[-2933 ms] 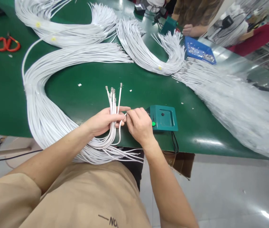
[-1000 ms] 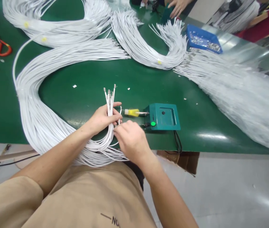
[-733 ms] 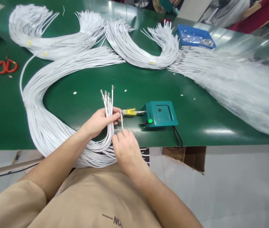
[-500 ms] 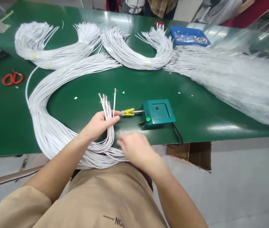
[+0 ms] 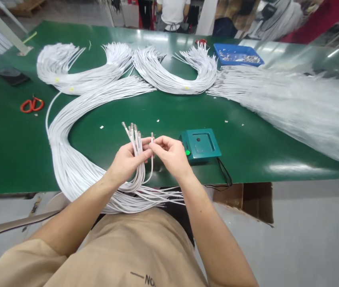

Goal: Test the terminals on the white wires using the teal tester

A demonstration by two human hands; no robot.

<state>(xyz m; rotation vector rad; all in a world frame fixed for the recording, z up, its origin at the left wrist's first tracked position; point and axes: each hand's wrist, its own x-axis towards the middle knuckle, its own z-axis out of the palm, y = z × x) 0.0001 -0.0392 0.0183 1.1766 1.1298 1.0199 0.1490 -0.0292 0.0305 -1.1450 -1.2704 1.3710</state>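
In my left hand (image 5: 125, 161) a small bunch of white cables (image 5: 139, 172) stands up, their metal-tipped ends above the fingers. My right hand (image 5: 173, 156) pinches one single white cable (image 5: 152, 164) just below its metal tip, close to the left fingertips. These cables curve down into a long bundle of white cables (image 5: 78, 167) that lies on the table and over its near edge, against my body. Right of my right hand sits a small teal device (image 5: 206, 143) with a lit green button; its yellow-handled front part is hidden behind that hand.
Several bundles of white cables (image 5: 175, 81) lie across the green table (image 5: 157, 107). Red-handled scissors (image 5: 32, 105) are at left, a blue tray (image 5: 238, 56) of small metal parts at the back. Plastic-covered cables (image 5: 300, 103) fill the right. A cardboard box (image 5: 247, 199) stands below the edge.
My right hand has come up from the cables at the table edge and now pinches one cable beside my left hand. The view has shifted slightly; the yellow part is now hidden.
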